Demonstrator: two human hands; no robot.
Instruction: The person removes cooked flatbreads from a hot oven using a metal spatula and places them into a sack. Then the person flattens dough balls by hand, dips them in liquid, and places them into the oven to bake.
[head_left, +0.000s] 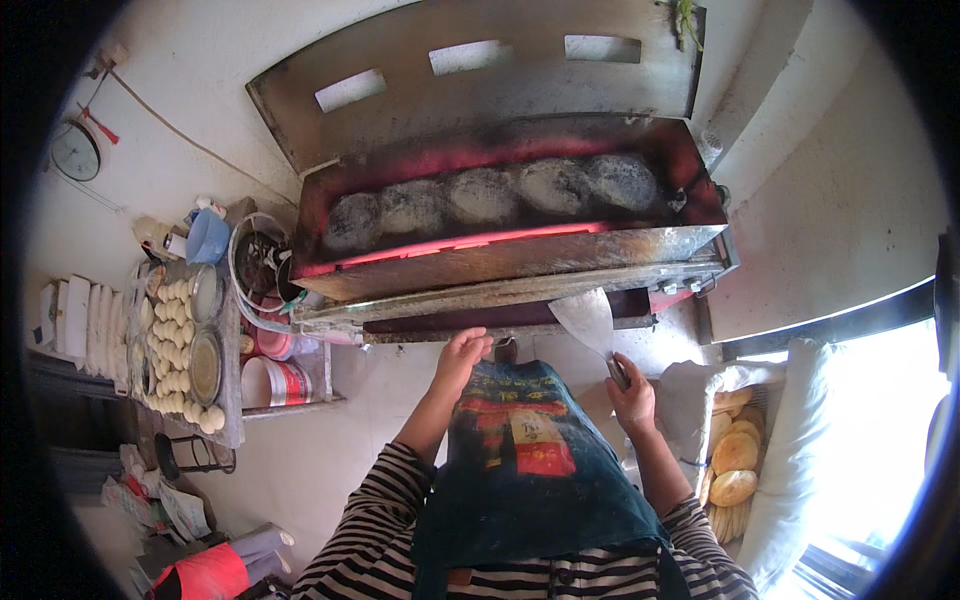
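My right hand (631, 394) grips the handle of a wide-bladed metal scraper (589, 319), its blade angled up to the left before the oven front. My left hand (463, 351) is at the edge of the oven's lower tray (420, 332), fingers curled and thumb side up. Whether it touches the tray or pinches anything I cannot tell. Before me stands a metal baking oven (510, 259) with its lid (480, 90) raised. Red heat glows along its inner walls. Several round, whitish-dusted shapes (484, 196) lie in a row inside; breads or hollows, I cannot tell.
Left, a table (232, 390) bears many dough balls (174, 330) and metal bowls (205, 367), with a blue basin (208, 236) behind. A bucket (276, 381) stands below. Right, a cloth-lined basket (694, 390) holds baked flatbreads (735, 454). Another person (202, 574) is at lower left.
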